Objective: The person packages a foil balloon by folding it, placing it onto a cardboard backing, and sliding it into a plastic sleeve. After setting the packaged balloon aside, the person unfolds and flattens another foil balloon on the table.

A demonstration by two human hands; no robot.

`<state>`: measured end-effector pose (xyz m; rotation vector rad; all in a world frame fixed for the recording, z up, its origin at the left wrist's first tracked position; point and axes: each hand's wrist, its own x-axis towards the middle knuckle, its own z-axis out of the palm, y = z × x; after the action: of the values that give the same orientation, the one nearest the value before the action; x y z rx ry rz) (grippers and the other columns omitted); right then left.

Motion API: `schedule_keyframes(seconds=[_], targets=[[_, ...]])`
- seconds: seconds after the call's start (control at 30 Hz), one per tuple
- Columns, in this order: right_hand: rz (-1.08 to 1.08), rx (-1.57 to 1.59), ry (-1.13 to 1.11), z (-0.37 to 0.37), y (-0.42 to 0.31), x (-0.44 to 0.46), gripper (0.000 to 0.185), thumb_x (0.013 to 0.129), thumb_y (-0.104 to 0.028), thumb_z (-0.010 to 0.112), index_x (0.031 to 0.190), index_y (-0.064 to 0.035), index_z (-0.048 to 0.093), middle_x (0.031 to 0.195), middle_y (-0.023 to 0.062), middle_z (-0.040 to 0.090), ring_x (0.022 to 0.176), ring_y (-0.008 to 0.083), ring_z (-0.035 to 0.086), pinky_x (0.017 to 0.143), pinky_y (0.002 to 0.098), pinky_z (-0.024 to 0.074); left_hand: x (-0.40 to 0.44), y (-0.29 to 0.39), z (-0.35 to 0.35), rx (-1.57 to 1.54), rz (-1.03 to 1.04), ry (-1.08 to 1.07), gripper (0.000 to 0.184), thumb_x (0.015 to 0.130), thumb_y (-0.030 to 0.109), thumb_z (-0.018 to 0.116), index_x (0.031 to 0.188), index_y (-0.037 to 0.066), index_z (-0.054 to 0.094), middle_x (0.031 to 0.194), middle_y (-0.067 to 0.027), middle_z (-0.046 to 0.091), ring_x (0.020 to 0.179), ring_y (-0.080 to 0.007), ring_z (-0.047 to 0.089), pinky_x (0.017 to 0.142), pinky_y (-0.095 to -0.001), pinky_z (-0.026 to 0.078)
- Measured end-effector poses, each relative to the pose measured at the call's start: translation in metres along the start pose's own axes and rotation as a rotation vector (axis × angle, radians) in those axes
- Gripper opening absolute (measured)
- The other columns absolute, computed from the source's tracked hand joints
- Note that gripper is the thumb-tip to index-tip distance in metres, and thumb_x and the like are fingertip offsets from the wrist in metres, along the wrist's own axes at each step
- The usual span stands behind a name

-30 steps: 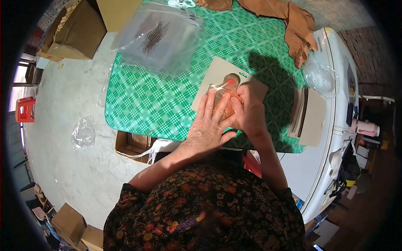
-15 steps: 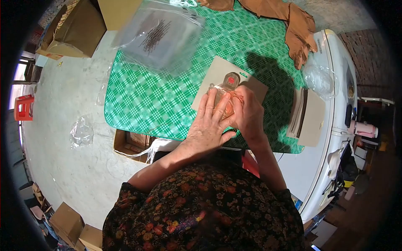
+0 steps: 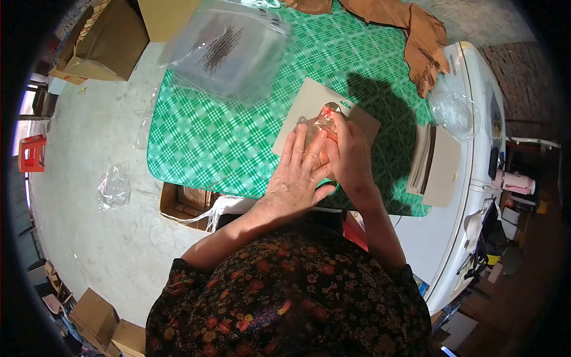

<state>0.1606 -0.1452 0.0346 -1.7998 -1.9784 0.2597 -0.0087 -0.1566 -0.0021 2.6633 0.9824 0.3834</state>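
A grey-beige backing card (image 3: 303,95) with a green-edged hang slot lies at an angle on the green checked tablecloth. On it sits a clear plastic blister (image 3: 331,107) with red-orange contents, partly hidden under my fingers. My left hand (image 3: 294,169) lies flat over the blister's left and lower part, fingers stretched and slightly apart. From the right, my right hand (image 3: 352,157) bears on the blister, its index fingertip at the small red spot near the top. Its other fingers are bent close together against the plastic; the thumb is mostly hidden.
Clear plastic bags (image 3: 232,53) lie in a pile at the table's upper left. Crumpled brown paper (image 3: 423,53) sits at the far right. A stack of cards (image 3: 439,169) stands at the right edge, beside a white fridge (image 3: 476,149). An open carton (image 3: 175,208) is below the table's left edge.
My right hand's index finger has moved up and reaches onto the red spot, which was uncovered before. My left hand stays in place on the blister.
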Motion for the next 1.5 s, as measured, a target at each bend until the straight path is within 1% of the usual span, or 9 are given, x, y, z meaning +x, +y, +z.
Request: schedule_keyframes(seconds=[0.2,0.43,0.53,0.6,0.73,1.0,1.23,1.33,1.5], targets=[[0.008,-0.049,0.027,0.001,-0.006,0.001,0.044,0.095,-0.008,0.064,0.138,-0.0025,0.056,0.121,0.0202,0.067,0.112,0.0424,0.064,0.096,0.0533,0.0491,-0.001,-0.001,0.001,-0.019,0.006,0.033,0.074,0.097,0.067,0.056,0.157,0.024,0.048,0.171,-0.0228,0.021,0.156,-0.0553,0.015,0.128,-0.0649,0.012],[-0.015,0.125,0.117,0.013,0.003,0.011,0.042,0.094,-0.001,0.061,0.136,-0.0018,0.060,0.110,0.0202,0.070,0.104,0.0395,0.068,0.093,0.0489,0.0526,-0.001,-0.002,0.002,-0.050,0.017,0.063,0.061,0.096,0.065,0.059,0.138,0.022,0.066,0.171,-0.0249,0.020,0.157,-0.0549,0.012,0.128,-0.0650,0.011],[0.261,0.281,-0.072,0.001,-0.003,0.013,0.043,0.093,0.001,0.061,0.136,-0.0015,0.059,0.112,0.0202,0.071,0.106,0.0386,0.069,0.094,0.0462,0.0539,-0.001,-0.001,0.000,-0.056,0.017,0.074,0.056,0.096,0.065,0.059,0.128,0.021,0.072,0.172,-0.0250,0.020,0.158,-0.0549,0.011,0.128,-0.0649,0.010],[0.264,0.283,-0.077,0.002,0.001,0.012,0.044,0.093,0.001,0.062,0.137,-0.0009,0.059,0.114,0.0211,0.070,0.106,0.0380,0.069,0.092,0.0447,0.0547,-0.001,-0.001,0.002,-0.058,0.018,0.098,0.055,0.096,0.065,0.059,0.126,0.021,0.072,0.172,-0.0247,0.019,0.158,-0.0551,0.011,0.128,-0.0648,0.009],[0.079,0.172,0.009,0.006,0.007,0.010,0.044,0.092,-0.001,0.063,0.137,-0.0012,0.059,0.116,0.0223,0.068,0.108,0.0383,0.067,0.095,0.0464,0.0535,-0.001,-0.001,0.001,-0.042,0.018,0.066,0.057,0.097,0.066,0.057,0.128,0.020,0.071,0.172,-0.0244,0.019,0.158,-0.0550,0.011,0.128,-0.0651,0.009],[0.109,-0.096,-0.061,0.002,-0.007,0.007,0.035,0.093,-0.004,0.061,0.128,-0.0025,0.064,0.115,0.0196,0.067,0.111,0.0402,0.063,0.099,0.0504,0.0479,-0.001,0.000,-0.001,-0.027,0.002,0.000,0.071,0.097,0.065,0.058,0.153,0.022,0.054,0.173,-0.0233,0.015,0.158,-0.0537,0.011,0.129,-0.0641,0.009],[0.066,-0.118,-0.036,0.005,0.003,0.005,0.022,0.091,-0.017,0.069,0.111,-0.0071,0.070,0.105,0.0157,0.066,0.103,0.0398,0.063,0.091,0.0527,0.0488,-0.001,-0.001,-0.004,-0.038,0.004,0.023,0.066,0.094,0.065,0.062,0.144,0.021,0.062,0.173,-0.0234,0.015,0.157,-0.0555,0.011,0.128,-0.0646,0.011],[0.062,-0.025,0.006,0.006,0.010,0.006,0.013,0.096,-0.009,0.064,0.105,-0.0026,0.071,0.100,0.0157,0.067,0.098,0.0371,0.065,0.088,0.0467,0.0512,-0.001,-0.001,-0.004,-0.036,0.010,0.054,0.064,0.093,0.064,0.063,0.140,0.021,0.065,0.173,-0.0239,0.015,0.157,-0.0565,0.012,0.127,-0.0650,0.013],[0.105,0.252,-0.153,0.001,0.025,0.012,0.013,0.098,-0.014,0.063,0.100,-0.0028,0.069,0.093,0.0157,0.066,0.094,0.0378,0.064,0.085,0.0468,0.0515,-0.002,0.000,0.001,-0.028,0.023,0.125,0.061,0.093,0.065,0.062,0.135,0.021,0.068,0.173,-0.0249,0.016,0.157,-0.0567,0.013,0.127,-0.0651,0.013]])
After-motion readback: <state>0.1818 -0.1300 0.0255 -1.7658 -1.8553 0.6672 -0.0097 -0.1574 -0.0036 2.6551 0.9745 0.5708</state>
